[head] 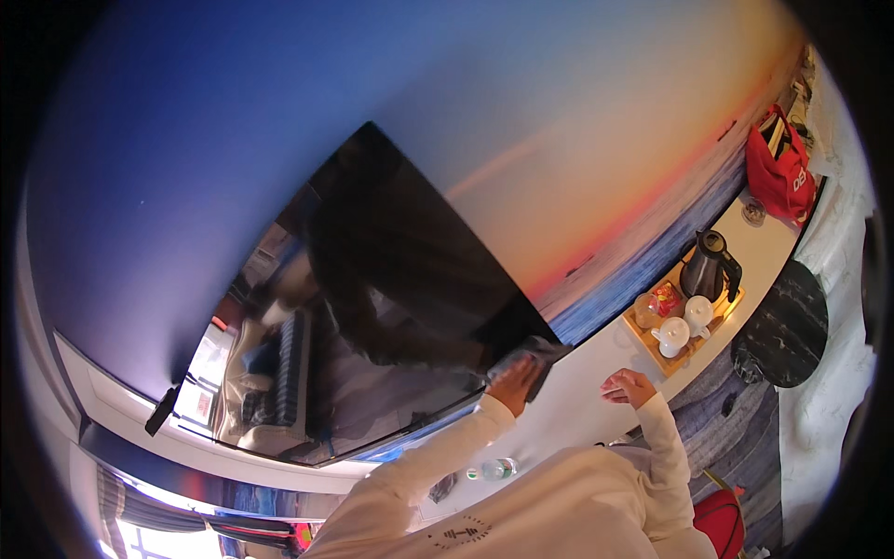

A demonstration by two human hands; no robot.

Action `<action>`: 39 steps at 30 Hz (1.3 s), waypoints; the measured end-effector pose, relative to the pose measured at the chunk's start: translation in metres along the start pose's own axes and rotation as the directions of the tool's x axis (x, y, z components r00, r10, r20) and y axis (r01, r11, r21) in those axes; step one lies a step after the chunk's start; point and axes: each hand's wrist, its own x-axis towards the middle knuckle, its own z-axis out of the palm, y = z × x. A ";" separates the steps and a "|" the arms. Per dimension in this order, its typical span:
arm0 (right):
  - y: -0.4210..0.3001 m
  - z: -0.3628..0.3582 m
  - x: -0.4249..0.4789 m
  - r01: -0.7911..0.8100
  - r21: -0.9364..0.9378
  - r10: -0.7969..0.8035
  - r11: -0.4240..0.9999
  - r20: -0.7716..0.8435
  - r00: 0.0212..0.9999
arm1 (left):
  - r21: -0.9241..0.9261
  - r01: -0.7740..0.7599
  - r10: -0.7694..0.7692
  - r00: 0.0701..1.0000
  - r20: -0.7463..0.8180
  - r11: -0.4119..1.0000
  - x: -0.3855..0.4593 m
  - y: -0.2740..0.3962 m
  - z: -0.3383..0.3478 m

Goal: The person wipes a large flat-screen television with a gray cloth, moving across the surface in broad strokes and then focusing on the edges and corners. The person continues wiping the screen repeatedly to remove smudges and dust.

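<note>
My left hand (513, 384) presses a dark grey cloth (534, 353) against the lower corner of a large flat-screen television (412, 265). The cloth wraps around the corner, and part of it is hidden under my fingers. My right hand (628, 387) hovers over the white countertop (583, 381) with slightly bent fingers and nothing in it. On the glossy black screen a sofa, a bright window and a dark figure are reflected.
Right of my right hand, a wooden tray (658, 355) carries a black kettle (702, 269), white cups (672, 337) and a red packet (668, 298). Beyond stand a glass ashtray (753, 212) and red bag (779, 171). A plastic bottle (494, 469) lies near my body; a black marble-patterned round table (786, 325) stands right.
</note>
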 end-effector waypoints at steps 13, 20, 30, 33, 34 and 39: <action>0.041 0.063 -0.003 -0.114 -0.125 0.119 0.986 0.037 0.992 | 0.082 0.035 0.020 0.807 -0.590 0.996 0.020 -0.079 -0.276; 0.038 0.066 -0.011 -0.071 -0.095 0.072 0.993 0.011 0.997 | 0.140 0.336 -0.039 0.473 -0.880 0.931 0.022 -0.102 -0.368; 0.044 0.023 -0.016 -0.020 0.017 0.022 1.000 -0.110 0.994 | 0.140 0.231 -0.148 0.885 -0.441 0.963 0.028 -0.034 -0.191; 0.035 0.013 -0.014 0.016 0.006 -0.015 1.000 -0.114 0.993 | 0.148 0.147 -0.089 0.936 -0.342 0.978 0.017 0.000 -0.062; 0.033 0.014 -0.013 0.021 0.006 -0.020 1.000 -0.092 0.996 | 0.097 0.129 -0.090 0.939 -0.332 0.987 0.007 0.008 -0.018; 0.021 0.003 -0.007 0.029 -0.033 -0.031 0.999 -0.059 0.998 | -0.045 0.036 -0.044 0.979 -0.199 0.998 -0.012 0.021 0.087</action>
